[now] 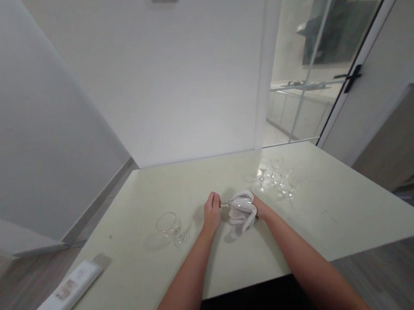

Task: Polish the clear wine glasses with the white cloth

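Note:
My left hand (213, 209) is closed around the foot end of a stemmed glass (243, 202), which lies sideways above the table. A white cloth (243, 217) wraps about the glass's bowl. Behind it, my right hand (258, 206) grips the cloth; its fingers are mostly hidden by the folds. Left of my left hand, another stemmed glass (168, 223) stands on the table by itself. Beyond my right hand, several clear glasses (278, 176) are grouped together, their outlines hard to separate.
The pale table (180, 182) reaches to the white wall. At its left front corner lies a long white box (56, 304) that juts past the edge. A glass-paned door (303, 56) with a black handle (350, 78) is at the back right.

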### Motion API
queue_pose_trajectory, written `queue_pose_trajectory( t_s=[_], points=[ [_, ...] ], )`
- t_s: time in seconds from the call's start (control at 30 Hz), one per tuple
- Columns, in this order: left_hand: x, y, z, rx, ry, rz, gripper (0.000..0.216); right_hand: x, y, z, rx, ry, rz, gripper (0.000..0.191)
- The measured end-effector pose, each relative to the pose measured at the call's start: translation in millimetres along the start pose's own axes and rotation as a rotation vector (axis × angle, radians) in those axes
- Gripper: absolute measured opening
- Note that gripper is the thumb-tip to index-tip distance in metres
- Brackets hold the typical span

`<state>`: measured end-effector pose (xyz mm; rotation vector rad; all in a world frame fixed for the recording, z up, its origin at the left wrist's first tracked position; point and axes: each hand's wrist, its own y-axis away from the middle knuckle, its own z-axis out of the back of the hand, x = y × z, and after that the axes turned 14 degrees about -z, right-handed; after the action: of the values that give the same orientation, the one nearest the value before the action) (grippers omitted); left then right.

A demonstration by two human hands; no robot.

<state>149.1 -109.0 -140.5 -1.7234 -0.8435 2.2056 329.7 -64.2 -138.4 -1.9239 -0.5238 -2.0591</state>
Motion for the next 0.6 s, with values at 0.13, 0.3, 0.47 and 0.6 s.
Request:
queue_pose_trajectory(
  t_s=[0.13,0.3,0.47,0.6],
  points=[
    [-1.3,-1.2,1.4,0.003,-0.014,0.004,0.040,-3.1,-1.7,-0.1,0.019,0.020,0.043,0.023],
    [-0.4,-4.0,-0.3,-0.010,-0.004,0.002,0.042,-2.8,-1.1,0.1,0.047,0.032,0.025,0.022],
    [-2.6,-3.3,-0.5,-0.021,-0.005,-0.014,0.041,-3.8,-3.1,-0.6,0.015,0.008,-0.002,0.023],
    [-5.0,-3.2,0.8,-0.017,-0.012,-0.013,0.041,-1.5,-0.6,-1.0,-0.017,-0.024,0.011,0.023]
  ],
)
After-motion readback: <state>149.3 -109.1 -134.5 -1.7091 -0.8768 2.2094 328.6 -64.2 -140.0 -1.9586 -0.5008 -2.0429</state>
